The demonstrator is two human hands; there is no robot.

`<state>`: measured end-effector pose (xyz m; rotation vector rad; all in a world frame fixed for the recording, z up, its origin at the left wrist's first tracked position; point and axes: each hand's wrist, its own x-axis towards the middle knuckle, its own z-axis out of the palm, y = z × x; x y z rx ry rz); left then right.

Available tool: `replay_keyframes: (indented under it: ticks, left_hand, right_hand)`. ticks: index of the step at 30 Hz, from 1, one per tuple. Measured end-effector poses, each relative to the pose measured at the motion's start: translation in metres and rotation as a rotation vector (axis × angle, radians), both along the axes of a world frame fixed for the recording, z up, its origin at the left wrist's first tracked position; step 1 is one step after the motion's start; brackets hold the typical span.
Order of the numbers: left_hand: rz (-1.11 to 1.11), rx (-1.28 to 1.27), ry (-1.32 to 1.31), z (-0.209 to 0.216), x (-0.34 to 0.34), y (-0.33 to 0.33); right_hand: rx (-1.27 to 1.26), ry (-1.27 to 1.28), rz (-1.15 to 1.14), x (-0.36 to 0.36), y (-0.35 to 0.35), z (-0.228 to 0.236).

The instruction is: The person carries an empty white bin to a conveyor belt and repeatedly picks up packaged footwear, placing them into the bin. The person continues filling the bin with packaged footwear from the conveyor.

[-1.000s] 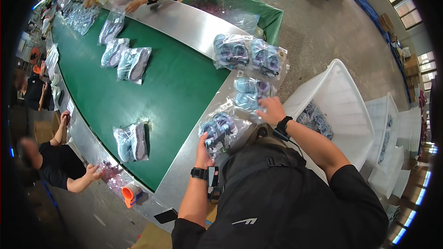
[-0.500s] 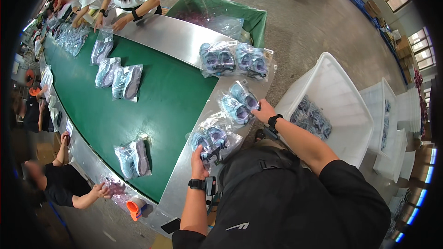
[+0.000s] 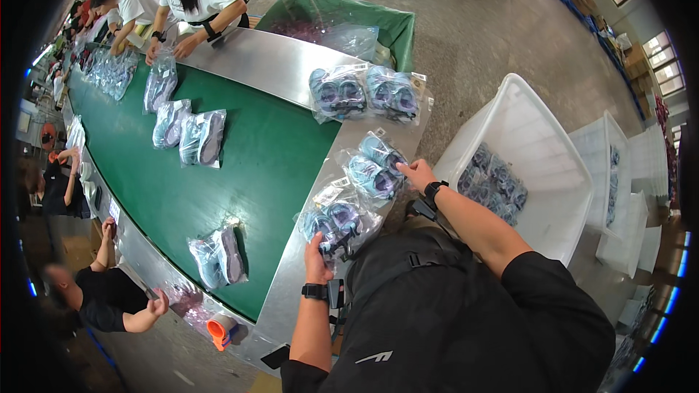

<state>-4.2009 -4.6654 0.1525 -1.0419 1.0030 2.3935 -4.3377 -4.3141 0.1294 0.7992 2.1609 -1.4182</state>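
Observation:
Two clear bags of light-blue and purple shoes lie on the metal end of the table in front of me. My left hand (image 3: 317, 260) grips the left edge of the nearer bagged pair of shoes (image 3: 341, 225), thumb on top. At the right side of the farther bagged pair of shoes (image 3: 375, 175), my right hand (image 3: 420, 175) pinches the plastic by one shoe's opening. Both bags rest on the metal. Beyond them, two more bagged pairs (image 3: 338, 94) sit side by side at the table's corner.
A green conveyor belt (image 3: 255, 182) carries several bagged shoes (image 3: 218, 256). To my right stands a white bin (image 3: 542, 153) holding bagged shoes. An orange tape dispenser (image 3: 218, 331) and a phone (image 3: 275, 356) lie near the left edge. Co-workers (image 3: 200, 0) stand along the belt.
The bagged shoes on the belt have shifted slightly toward me and right. My hands keep hold of the same two bags. The co-worker at lower left has lifted a hand off the pink plastic.

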Motion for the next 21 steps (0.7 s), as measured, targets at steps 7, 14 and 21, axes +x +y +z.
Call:
replay_keyframes:
  ticks: [7,14,21]
  left_hand:
    - [0.006,0.0,-0.007,0.013,-0.004,0.002]
    - [-0.003,0.103,-0.041,0.022,-0.007,0.005]
    - [-0.004,0.139,0.004,0.033,-0.01,0.009]
  right_hand:
    - [-0.246,-0.181,-0.012,-0.003,0.019,-0.002]
    - [-0.575,-0.276,-0.085,-0.003,0.008,0.051]
    - [-0.596,-0.277,-0.054,0.001,0.011,0.056]
